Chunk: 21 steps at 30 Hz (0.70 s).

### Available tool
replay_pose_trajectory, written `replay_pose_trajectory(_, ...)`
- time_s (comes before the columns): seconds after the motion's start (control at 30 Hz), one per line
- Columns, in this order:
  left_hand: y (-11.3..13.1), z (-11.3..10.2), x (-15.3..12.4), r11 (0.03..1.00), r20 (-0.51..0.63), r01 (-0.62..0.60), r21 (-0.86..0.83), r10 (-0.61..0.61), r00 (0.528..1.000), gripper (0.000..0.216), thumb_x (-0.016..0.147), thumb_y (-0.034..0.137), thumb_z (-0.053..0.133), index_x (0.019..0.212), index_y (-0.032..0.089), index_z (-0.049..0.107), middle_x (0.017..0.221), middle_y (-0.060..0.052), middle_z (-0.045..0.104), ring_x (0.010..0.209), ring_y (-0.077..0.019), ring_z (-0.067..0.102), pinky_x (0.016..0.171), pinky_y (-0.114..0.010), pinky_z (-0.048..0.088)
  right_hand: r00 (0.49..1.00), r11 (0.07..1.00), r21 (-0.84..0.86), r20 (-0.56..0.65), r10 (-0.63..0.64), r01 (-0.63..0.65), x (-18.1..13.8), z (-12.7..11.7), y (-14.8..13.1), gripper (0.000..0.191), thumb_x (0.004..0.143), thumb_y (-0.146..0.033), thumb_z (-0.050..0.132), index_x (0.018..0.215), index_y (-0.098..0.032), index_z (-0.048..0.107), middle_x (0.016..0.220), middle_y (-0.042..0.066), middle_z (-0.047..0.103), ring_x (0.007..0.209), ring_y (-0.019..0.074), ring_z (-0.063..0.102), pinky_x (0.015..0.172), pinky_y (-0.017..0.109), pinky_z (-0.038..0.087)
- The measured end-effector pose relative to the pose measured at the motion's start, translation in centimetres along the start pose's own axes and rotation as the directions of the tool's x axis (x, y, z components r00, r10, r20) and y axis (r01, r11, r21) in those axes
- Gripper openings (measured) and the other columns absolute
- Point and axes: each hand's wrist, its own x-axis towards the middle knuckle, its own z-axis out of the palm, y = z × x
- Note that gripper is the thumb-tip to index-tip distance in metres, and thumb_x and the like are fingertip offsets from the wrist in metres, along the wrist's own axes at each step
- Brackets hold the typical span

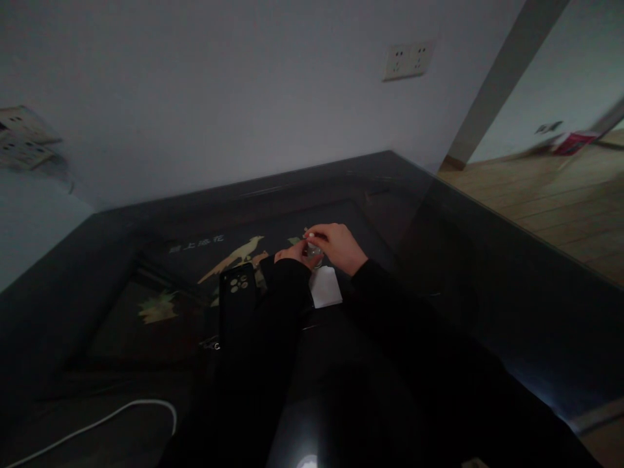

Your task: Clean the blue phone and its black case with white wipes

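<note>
My left hand [294, 252] is closed around a small clear container [313, 249], which looks like a little bottle or jar. Above it, the thumb and fingertips of my right hand [340, 247] pinch a small white piece [311, 235] at the container's top; whether it is a cap I cannot tell. Just below the hands lies a white paper or card [325, 287] on the dark table [414, 221]. A black phone [237, 292], camera side up, lies left of my left sleeve and is partly covered by it.
A small metallic chain or keyring [210, 343] lies beside the phone. At the lower left a white cable [136, 403] crosses the table. The glossy tabletop carries a bird picture [238, 252] and meets a wall with a socket panel [408, 60]. Wooden floor [531, 195] shows at right.
</note>
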Motion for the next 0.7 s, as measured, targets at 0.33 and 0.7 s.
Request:
replay_pose_trajectory(0.33,-0.3,-0.2,-0.1,1.0,-0.004,-0.003,-0.023,0.003,1.0,0.041,0.066,0.046,0.053,0.103,0.028,0.054,0.092,0.002,0.065,0.091,-0.017,0.057,0.082,-0.029,0.038,0.982,0.982,0.179,-0.184,-0.03,0.064,0.2,-3.0,-2.0,0.016,0.08,-0.019,0.047,0.088,-0.015,0.06,0.087,0.003,0.064,0.078,0.0123,0.059,0.07,0.024,0.044)
replay_pose_trajectory(0.7,-0.6,-0.8,0.1,0.999,0.035,0.044,0.01,-0.044,0.998,0.047,0.067,0.043,0.052,0.112,0.03,0.051,0.094,0.001,0.064,0.091,-0.0193,0.058,0.076,-0.027,0.041,0.971,0.998,0.067,0.235,-0.034,0.019,-0.4,-2.8,-2.1,0.011,0.075,-0.017,0.055,0.077,-0.015,0.065,0.071,0.002,0.066,0.068,0.0111,0.059,0.06,0.02,0.042)
